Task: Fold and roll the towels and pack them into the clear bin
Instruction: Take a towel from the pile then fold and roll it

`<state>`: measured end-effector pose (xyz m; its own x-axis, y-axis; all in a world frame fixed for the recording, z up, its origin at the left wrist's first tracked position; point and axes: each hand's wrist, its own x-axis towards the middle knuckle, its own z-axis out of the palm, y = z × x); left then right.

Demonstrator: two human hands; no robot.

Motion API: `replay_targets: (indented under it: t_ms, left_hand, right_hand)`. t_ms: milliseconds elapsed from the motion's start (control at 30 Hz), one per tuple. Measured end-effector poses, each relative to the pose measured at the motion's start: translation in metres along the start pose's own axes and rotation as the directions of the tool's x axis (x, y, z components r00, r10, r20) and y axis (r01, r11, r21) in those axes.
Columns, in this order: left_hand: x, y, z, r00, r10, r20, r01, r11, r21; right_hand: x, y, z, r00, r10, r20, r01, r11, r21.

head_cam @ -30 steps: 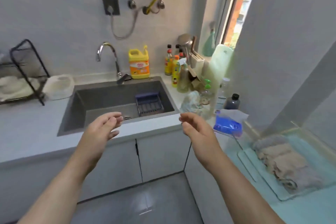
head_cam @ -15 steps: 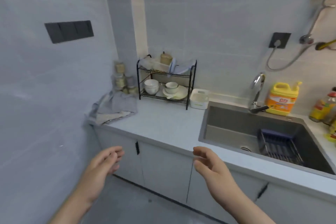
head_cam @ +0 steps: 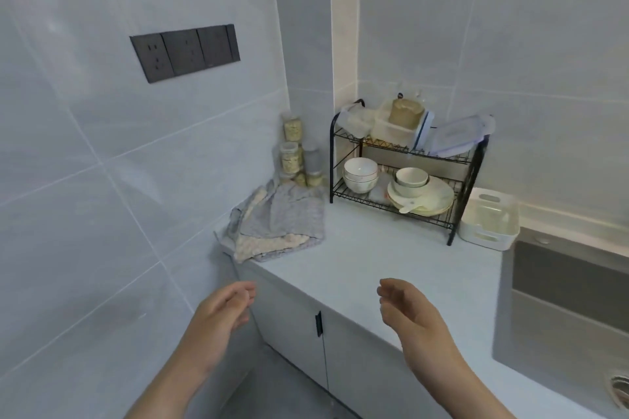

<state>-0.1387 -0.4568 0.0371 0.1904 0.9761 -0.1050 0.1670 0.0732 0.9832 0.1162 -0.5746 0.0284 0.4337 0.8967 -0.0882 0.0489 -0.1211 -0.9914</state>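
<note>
A loose pile of towels (head_cam: 277, 223), grey and beige, lies crumpled at the far left corner of the pale countertop (head_cam: 367, 269), against the wall. My left hand (head_cam: 221, 313) hovers in front of the cabinet, below and short of the pile, its fingers relaxed and holding nothing. Over the counter's front edge my right hand (head_cam: 406, 313) is likewise empty, with loosely curved fingers. The clear bin is out of view.
A black wire rack (head_cam: 405, 180) with bowls, plates and plastic boxes stands behind the counter. Jars (head_cam: 292, 155) are stacked in the corner beside it. A white basket (head_cam: 488, 219) sits next to the grey sink (head_cam: 561, 309) at right. A tiled wall closes the left side.
The view has swung left from the sink and the bin of towels at right to the counter's left corner. Both hands stayed empty in front of me.
</note>
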Motion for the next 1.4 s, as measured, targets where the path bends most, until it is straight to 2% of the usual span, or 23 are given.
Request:
replay_targets:
  t_ms: [233,367,533,633,700,833,900,967,1067,1133,1267,1333,1400]
  left_hand:
    - [0.108,0.007,0.006,0.999,-0.034,0.032,0.031,0.995,0.096]
    - [0.175,-0.001,-0.009,0.994,-0.076,0.081,0.055,0.972,0.226]
    - [0.275,-0.013,-0.019,0.981,-0.088,0.175,0.001,0.896,0.444]
    - [0.344,-0.034,-0.023,0.954,-0.122,0.273,-0.077,0.781,0.620]
    - [0.379,-0.049,-0.019,0.921,-0.125,0.369,-0.189,0.686,0.703]
    - [0.429,-0.080,-0.007,0.777,-0.142,0.614,-0.475,0.508,0.719]
    - [0.445,-0.094,-0.005,0.733,-0.131,0.668,-0.541,0.483,0.688]
    - [0.452,-0.103,-0.007,0.707,-0.112,0.699,-0.560,0.515,0.649]
    - [0.449,-0.110,-0.013,0.737,-0.089,0.670,-0.539,0.519,0.663]
    - [0.448,-0.115,-0.016,0.774,0.043,0.632,-0.558,0.519,0.648]
    - [0.455,-0.118,-0.018,0.830,0.277,0.485,-0.544,0.594,0.592]
    - [0.460,-0.111,-0.016,0.843,0.412,0.345,-0.537,0.611,0.582]
    - [0.464,-0.100,-0.013,0.811,0.537,0.231,-0.567,0.628,0.533]
  right_hand:
    - [0.126,0.002,0.032,0.996,0.028,0.080,-0.019,0.994,-0.107]
    - [0.185,0.006,0.055,0.993,0.053,0.109,-0.027,0.974,-0.226]
    - [0.261,0.026,0.087,0.995,0.076,0.058,-0.048,0.919,-0.392]
    - [0.307,0.039,0.114,0.994,0.103,0.038,-0.070,0.864,-0.499]
    - [0.333,0.053,0.132,0.992,0.126,0.027,-0.090,0.826,-0.556]
    - [0.380,0.088,0.161,0.987,0.111,0.119,-0.007,0.760,-0.650]
    - [0.395,0.104,0.171,0.976,0.106,0.191,0.054,0.731,-0.680]
    - [0.405,0.118,0.173,0.980,0.055,0.191,0.096,0.711,-0.697]
    - [0.414,0.122,0.167,0.983,-0.131,0.132,0.186,0.689,-0.700]
    - [0.419,0.117,0.166,0.960,-0.260,0.102,0.252,0.654,-0.714]
    - [0.425,0.102,0.171,0.915,-0.399,0.061,0.309,0.596,-0.742]
    - [0.423,0.097,0.174,0.904,-0.413,0.106,0.342,0.551,-0.761]
    - [0.417,0.095,0.176,0.917,-0.374,0.140,0.308,0.438,-0.845]
